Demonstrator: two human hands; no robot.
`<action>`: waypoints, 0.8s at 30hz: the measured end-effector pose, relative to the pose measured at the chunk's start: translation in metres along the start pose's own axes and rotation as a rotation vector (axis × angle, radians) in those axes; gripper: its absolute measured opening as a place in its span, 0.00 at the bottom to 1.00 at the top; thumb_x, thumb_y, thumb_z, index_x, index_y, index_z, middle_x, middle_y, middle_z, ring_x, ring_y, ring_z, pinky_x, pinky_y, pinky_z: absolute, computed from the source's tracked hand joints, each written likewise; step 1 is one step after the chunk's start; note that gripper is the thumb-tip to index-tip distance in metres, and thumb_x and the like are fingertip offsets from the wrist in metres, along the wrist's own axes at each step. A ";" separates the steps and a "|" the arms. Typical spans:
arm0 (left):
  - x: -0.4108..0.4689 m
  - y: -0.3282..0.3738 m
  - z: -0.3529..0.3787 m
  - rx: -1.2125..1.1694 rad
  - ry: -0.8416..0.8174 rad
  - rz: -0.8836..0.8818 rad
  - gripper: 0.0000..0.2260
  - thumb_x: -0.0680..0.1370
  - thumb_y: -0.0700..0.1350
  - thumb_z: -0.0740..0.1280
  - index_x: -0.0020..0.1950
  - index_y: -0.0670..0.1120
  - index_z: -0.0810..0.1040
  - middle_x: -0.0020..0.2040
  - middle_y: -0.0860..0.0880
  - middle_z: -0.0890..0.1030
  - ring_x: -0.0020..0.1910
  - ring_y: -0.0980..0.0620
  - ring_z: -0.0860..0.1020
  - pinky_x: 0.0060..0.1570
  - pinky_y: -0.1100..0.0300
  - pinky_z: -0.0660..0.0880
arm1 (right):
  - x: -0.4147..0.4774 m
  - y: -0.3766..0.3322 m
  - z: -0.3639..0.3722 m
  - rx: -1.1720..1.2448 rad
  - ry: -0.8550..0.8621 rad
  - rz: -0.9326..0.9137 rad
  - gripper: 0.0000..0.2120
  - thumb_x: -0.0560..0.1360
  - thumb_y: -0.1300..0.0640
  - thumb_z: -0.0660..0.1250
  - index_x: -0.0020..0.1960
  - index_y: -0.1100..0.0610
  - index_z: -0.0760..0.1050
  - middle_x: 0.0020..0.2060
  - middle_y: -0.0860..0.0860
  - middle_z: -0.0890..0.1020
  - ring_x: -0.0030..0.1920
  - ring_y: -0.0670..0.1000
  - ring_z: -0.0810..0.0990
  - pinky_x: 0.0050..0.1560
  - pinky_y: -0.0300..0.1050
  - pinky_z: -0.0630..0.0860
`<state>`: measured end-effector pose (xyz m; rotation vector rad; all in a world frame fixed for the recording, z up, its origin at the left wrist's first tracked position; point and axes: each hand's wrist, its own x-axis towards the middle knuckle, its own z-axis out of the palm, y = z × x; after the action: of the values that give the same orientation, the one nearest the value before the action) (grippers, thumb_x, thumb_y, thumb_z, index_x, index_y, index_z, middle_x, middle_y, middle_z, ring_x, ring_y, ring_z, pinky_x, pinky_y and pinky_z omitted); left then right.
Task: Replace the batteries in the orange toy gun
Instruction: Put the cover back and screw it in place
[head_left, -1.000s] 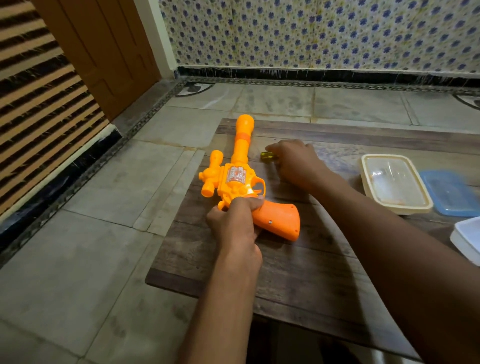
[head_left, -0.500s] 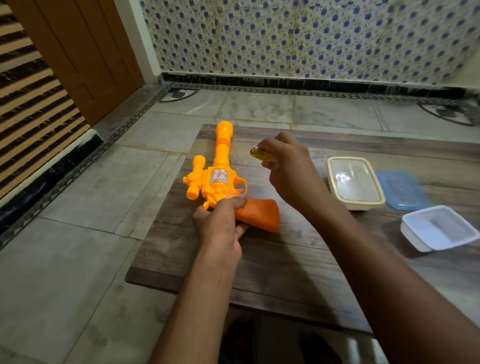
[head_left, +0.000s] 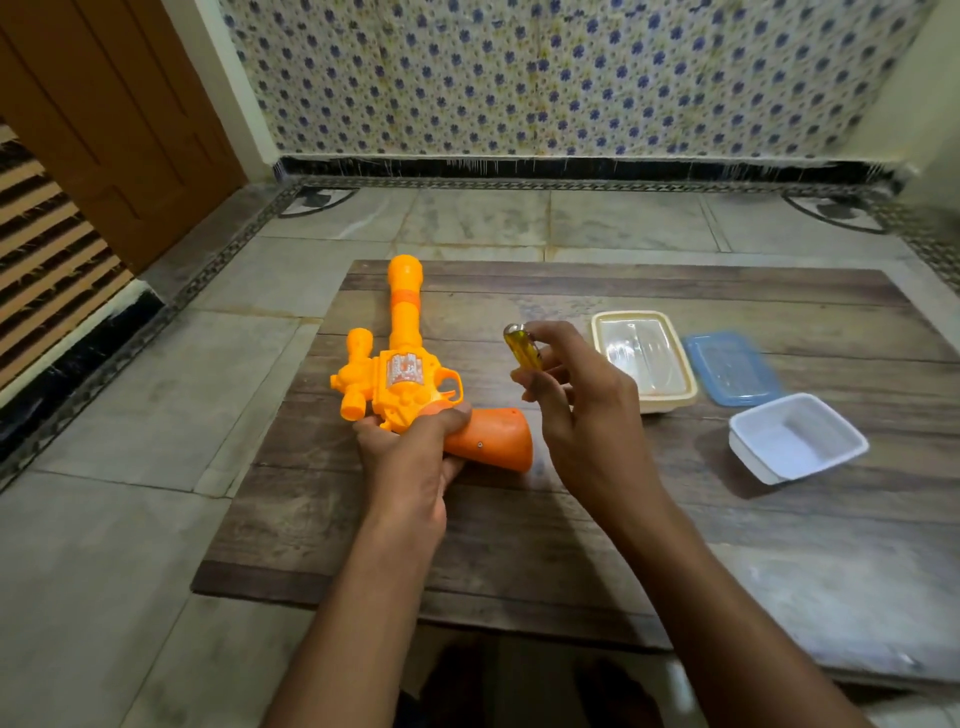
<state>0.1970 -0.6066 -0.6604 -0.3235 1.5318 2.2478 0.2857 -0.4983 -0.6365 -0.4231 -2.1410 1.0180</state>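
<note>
The orange toy gun (head_left: 397, 364) lies on the wooden board (head_left: 571, 519), barrel pointing away from me, its darker orange grip (head_left: 493, 441) pointing right. My left hand (head_left: 410, 452) grips the gun where the body meets the grip. My right hand (head_left: 576, 405) is raised just right of the gun and holds a small screwdriver with a clear yellow handle (head_left: 522, 348); only the handle and its metal cap show, the shaft is hidden by my fingers. No batteries are visible.
A cream tray (head_left: 670, 400) stands on the board right of my right hand. A blue lid (head_left: 732, 369) lies beside it, and a white container (head_left: 797, 441) sits nearer me. Tiled floor surrounds the board; a wooden door is at far left.
My right hand picked the yellow screwdriver up off the board and brought it up and towards me. The left hand has stayed on the gun. The camera view shifted right.
</note>
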 end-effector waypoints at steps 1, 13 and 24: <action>0.001 0.000 0.000 -0.007 -0.009 -0.007 0.36 0.71 0.28 0.75 0.74 0.51 0.69 0.61 0.45 0.83 0.56 0.46 0.84 0.44 0.46 0.84 | 0.001 0.001 0.000 0.007 -0.004 -0.009 0.12 0.80 0.67 0.67 0.62 0.57 0.78 0.44 0.47 0.81 0.44 0.47 0.82 0.46 0.45 0.79; -0.002 -0.001 -0.001 0.044 -0.128 -0.048 0.36 0.73 0.24 0.71 0.76 0.47 0.65 0.66 0.40 0.80 0.62 0.39 0.81 0.56 0.34 0.80 | 0.000 0.017 -0.004 0.029 -0.068 0.086 0.08 0.79 0.64 0.69 0.58 0.59 0.81 0.44 0.47 0.78 0.45 0.46 0.78 0.46 0.42 0.74; 0.002 -0.001 -0.001 -0.011 -0.112 -0.152 0.28 0.71 0.26 0.73 0.69 0.36 0.72 0.63 0.36 0.81 0.61 0.37 0.82 0.56 0.39 0.81 | -0.001 0.017 -0.007 0.260 0.006 0.039 0.07 0.75 0.63 0.75 0.54 0.60 0.85 0.45 0.55 0.86 0.50 0.55 0.86 0.51 0.61 0.82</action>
<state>0.1960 -0.6063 -0.6626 -0.3013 1.3904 2.1205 0.2917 -0.4842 -0.6467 -0.3419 -1.9680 1.2949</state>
